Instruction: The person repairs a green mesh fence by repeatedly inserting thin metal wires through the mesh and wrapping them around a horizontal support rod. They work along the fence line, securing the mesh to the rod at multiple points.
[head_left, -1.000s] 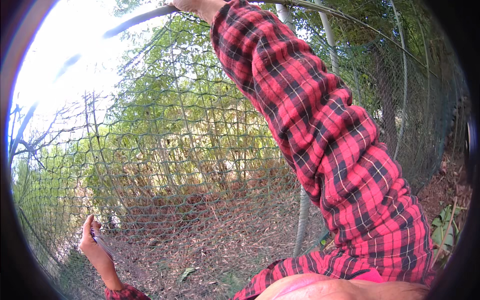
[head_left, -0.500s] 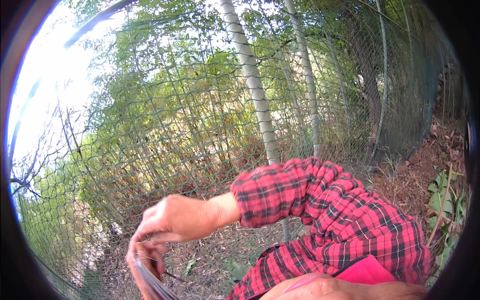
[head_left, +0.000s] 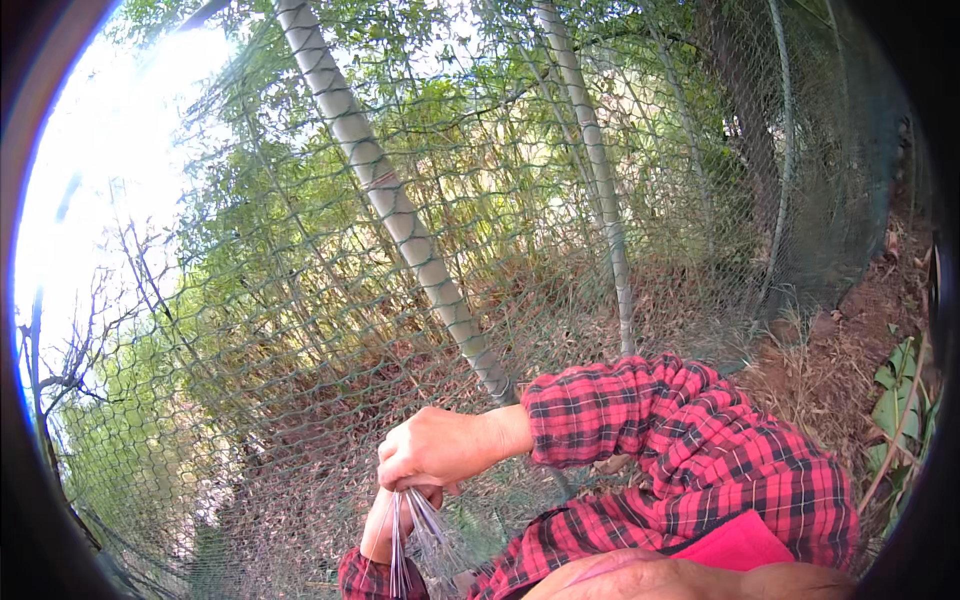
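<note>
My right hand (head_left: 430, 450) is closed, with thumb and fingers pinched at the top of a bundle of thin pale strips (head_left: 425, 530), which look like wire or plastic ties. My left hand (head_left: 382, 522) comes up from below and meets it; its fingers curl at the bundle's upper end and are partly hidden behind my right hand. The strips fan out downward between the left wrist and my body. Both arms wear red and black plaid sleeves. Just beyond the hands hangs a green mesh net (head_left: 330, 400).
Behind the net a thick pale pole (head_left: 405, 225) leans, its foot near my right wrist, with a thinner pole (head_left: 600, 180) to its right. Dry leaves cover the ground. Cut green leaves (head_left: 897, 400) and a stick lie at the far right. Bamboo stands beyond.
Both hands have moved right and come together at the bundle's top. My view has shifted, so the thick pole now leans more and appears farther left.
</note>
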